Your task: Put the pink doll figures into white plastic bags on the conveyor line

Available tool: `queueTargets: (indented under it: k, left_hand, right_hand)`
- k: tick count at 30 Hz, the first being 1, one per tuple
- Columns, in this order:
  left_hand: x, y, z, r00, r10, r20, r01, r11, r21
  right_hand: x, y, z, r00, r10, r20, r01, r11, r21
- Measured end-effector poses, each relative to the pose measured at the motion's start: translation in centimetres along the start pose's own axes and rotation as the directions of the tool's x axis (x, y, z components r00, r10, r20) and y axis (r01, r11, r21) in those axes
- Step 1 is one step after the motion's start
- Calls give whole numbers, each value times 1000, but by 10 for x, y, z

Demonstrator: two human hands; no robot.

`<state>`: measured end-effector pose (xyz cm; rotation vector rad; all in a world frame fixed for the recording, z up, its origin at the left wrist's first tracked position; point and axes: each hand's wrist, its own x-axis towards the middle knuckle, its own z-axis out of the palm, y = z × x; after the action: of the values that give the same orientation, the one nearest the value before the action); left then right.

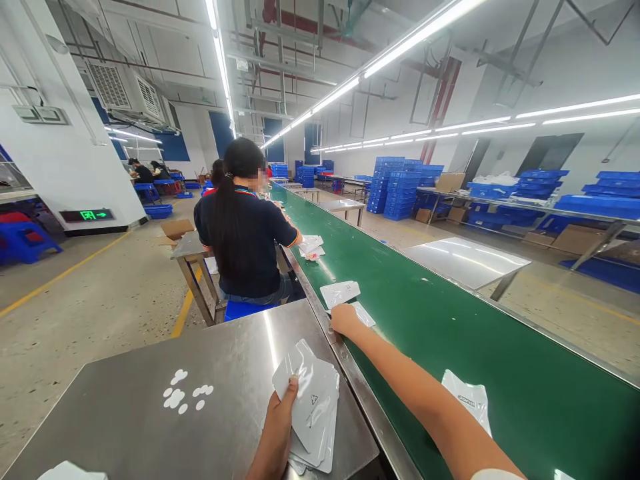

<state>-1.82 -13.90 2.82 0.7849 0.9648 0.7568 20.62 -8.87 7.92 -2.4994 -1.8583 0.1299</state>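
Note:
My left hand (281,408) is closed on a stack of white foil pouches (313,400) lying on the steel table (150,400), thumb on the top pouch. My right hand (344,320) reaches out over the green conveyor belt (430,320) and grips the near end of a white pouch (361,313). Another white pouch (340,293) lies just beyond it on the belt. A further pouch (467,400) rests on the belt beside my right forearm.
A seated person in a dark shirt (243,233) works at the adjoining steel table ahead, with pouches (311,247) on the belt beside them. Small white stickers (185,393) dot my table. Steel side tables (465,260) and stacked blue crates (400,187) stand right of the belt.

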Motion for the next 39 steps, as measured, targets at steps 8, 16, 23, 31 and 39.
queueTargets:
  k: [8, 16, 23, 31, 39]
  left_hand:
    - [-2, -18, 25, 934, 310, 175, -344, 914, 216]
    - [-16, -22, 26, 868, 375, 327, -441, 884, 157]
    - [-9, 1, -6, 856, 39, 516, -224, 926, 303]
    - [11, 23, -14, 871, 40, 490, -362, 728, 582]
    - [41, 5, -32, 836, 418, 357, -517, 379, 768]
  right_hand:
    - [-84, -15, -1, 989, -108, -104, 143, 882, 450]
    - [-134, -31, -8, 948, -301, -107, 228, 403, 886]
    - [-134, -17, -16, 877, -360, -318, 470, 779, 414]
    - [-100, -12, 20, 933, -336, -127, 355, 811, 464]
    - [-56, -7, 58, 981, -192, -36, 190, 891, 413]
